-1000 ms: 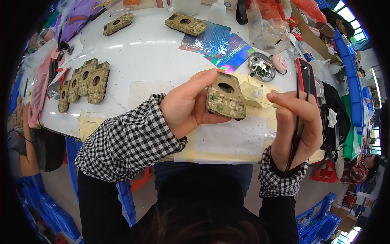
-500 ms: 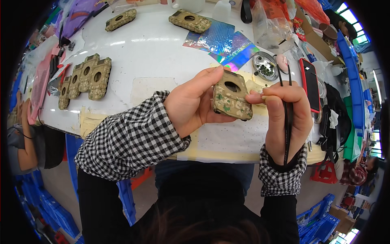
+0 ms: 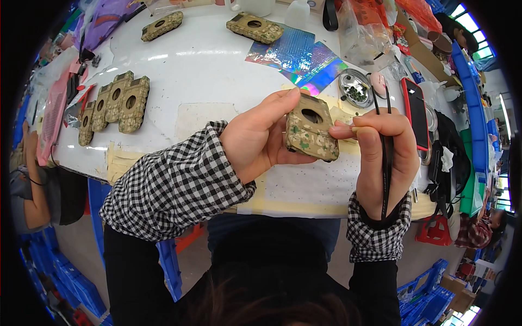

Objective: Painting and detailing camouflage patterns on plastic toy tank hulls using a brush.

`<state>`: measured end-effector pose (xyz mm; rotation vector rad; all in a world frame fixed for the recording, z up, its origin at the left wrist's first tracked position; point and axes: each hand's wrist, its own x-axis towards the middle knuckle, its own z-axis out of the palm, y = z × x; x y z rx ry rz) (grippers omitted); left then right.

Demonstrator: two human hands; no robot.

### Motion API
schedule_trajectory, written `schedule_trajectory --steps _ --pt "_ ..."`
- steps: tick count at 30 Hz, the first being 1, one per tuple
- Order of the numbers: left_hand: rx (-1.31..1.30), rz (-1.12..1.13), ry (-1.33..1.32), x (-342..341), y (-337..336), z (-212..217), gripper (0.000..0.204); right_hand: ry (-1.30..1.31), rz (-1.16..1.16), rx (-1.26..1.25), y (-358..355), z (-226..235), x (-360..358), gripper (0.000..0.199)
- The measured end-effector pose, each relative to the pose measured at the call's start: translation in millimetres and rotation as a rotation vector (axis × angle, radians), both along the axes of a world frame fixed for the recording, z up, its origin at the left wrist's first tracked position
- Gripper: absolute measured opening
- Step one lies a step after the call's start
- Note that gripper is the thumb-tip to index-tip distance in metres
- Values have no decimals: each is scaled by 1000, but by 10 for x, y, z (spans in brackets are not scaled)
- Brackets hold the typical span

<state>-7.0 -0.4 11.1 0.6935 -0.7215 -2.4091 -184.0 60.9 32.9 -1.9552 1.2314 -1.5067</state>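
The person's left hand (image 3: pixel 255 138) holds a camouflage shell (image 3: pixel 305 133) raised over the desk (image 3: pixel 179 76), thumb along its far left edge and fingers beneath, so its top face and oval hole lie tilted up in plain sight; the grip at the side seems chosen to leave the right part of that face uncovered. The right hand (image 3: pixel 401 155) is at the right side of the shell, thumb and index finger pinched narrow by its edge. Whether the fingertip touches the shell, and what, if anything, sits in the pinch, I cannot tell. The same hand holds black tweezers (image 3: pixel 386 176) upright against the palm, tips pointing away from the body, probably tucked there to free thumb and index finger while the tool stays handy. Just beyond the shell, to its right, a round dish (image 3: pixel 340 84) holds small dark green bits, likely put there for short reach. A red-edged phone (image 3: pixel 415 108) lies farther right of the shell. Nearer the body than the shell is a white sheet (image 3: pixel 312 187) dotted with dark specks, perhaps laid to protect the surface. Well left of the shell, four similar hulls (image 3: pixel 130 103) stand packed side by side, seemingly parked out of the hands' way.
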Motion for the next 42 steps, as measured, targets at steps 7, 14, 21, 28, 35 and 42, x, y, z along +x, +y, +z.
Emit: schedule_trajectory --steps 7,14,21,28,35,42 --pt "-18 -2 -5 9 -15 -17 47 -12 -196 -13 70 45 -117 17" --pt "-24 -20 31 16 -28 -38 47 469 -465 -237 -29 -51 -331 11" --pt "-54 8 45 5 -55 -85 45 586 -394 -47 1 -99 -352 21" --pt "-50 -7 53 9 -44 -68 45 241 -284 93 476 -94 -555 43" --pt "-25 -1 37 0 -39 -72 44 -32 -50 432 753 -358 -775 18" --pt "-14 10 36 -8 -62 -80 46 -360 -114 551 762 -485 -667 9"
